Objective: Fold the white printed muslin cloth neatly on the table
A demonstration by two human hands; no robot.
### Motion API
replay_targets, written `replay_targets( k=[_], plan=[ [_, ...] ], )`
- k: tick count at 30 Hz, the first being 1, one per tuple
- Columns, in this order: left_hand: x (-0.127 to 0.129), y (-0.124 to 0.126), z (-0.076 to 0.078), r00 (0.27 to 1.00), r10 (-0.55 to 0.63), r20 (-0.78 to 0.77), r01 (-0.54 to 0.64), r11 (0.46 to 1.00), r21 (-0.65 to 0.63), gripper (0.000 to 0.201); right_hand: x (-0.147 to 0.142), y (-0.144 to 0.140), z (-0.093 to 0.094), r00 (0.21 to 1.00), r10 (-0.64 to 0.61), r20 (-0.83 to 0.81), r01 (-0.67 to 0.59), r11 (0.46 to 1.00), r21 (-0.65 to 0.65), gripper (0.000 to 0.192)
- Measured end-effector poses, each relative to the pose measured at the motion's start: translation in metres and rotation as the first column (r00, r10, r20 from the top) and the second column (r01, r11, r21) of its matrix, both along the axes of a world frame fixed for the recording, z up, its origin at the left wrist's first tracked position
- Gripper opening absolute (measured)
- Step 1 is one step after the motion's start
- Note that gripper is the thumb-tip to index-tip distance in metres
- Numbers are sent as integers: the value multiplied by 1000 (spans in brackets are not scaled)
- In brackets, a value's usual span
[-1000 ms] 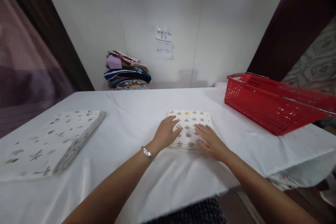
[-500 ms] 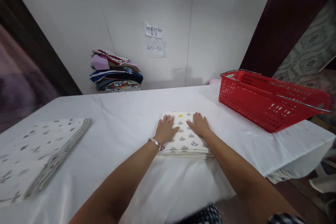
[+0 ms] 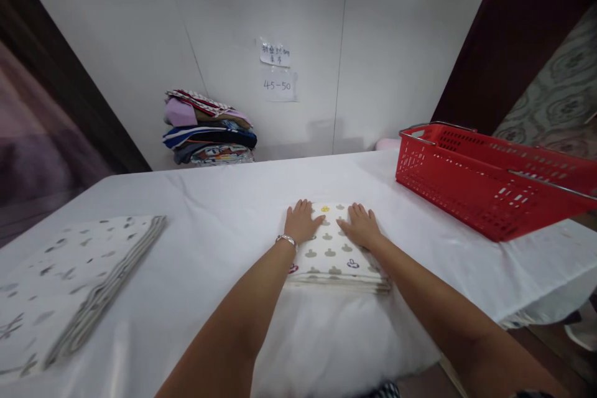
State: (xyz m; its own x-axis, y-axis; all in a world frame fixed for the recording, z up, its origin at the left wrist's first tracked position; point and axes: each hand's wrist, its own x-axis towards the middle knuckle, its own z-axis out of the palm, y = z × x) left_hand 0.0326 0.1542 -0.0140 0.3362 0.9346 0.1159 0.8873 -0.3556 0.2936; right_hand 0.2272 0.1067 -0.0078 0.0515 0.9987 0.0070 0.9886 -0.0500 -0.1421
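Observation:
A folded white cloth (image 3: 330, 253) printed with grey mushroom-like shapes lies flat on the table in front of me. A few of its prints are yellow, red and purple. My left hand (image 3: 302, 222) rests on the cloth's far left side, fingers stretched out and thumb pointing inward; a silver bracelet circles that wrist. On the far right side my right hand (image 3: 362, 226) lies with its fingers apart. Both palms face down on the fabric and grip nothing. Several folded layers show along the cloth's near edge.
Left on the white-covered table (image 3: 224, 199) is another folded cloth (image 3: 79, 280) with grey prints. A stack of folded fabrics (image 3: 209, 130) stands against the back wall. At the right sits a red perforated basket (image 3: 485, 180) with metal handles. Paper signs (image 3: 278, 85) hang on the wall.
Both hands stay on the folded cloth, the left now nearer its far left corner. The whole view has shifted slightly, with the basket further right in it.

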Motion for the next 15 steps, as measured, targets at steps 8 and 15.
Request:
replay_targets(
  k=[8,15],
  plan=[
    [0,-1,-1,1000,-7,-8,7,1000,21,63,-21,21,6,959,284,-10,-284,958,39,67],
    [0,-2,1,1000,-4,-5,4,1000,8,61,-17,23,-10,961,274,-30,-274,962,21,69]
  ],
)
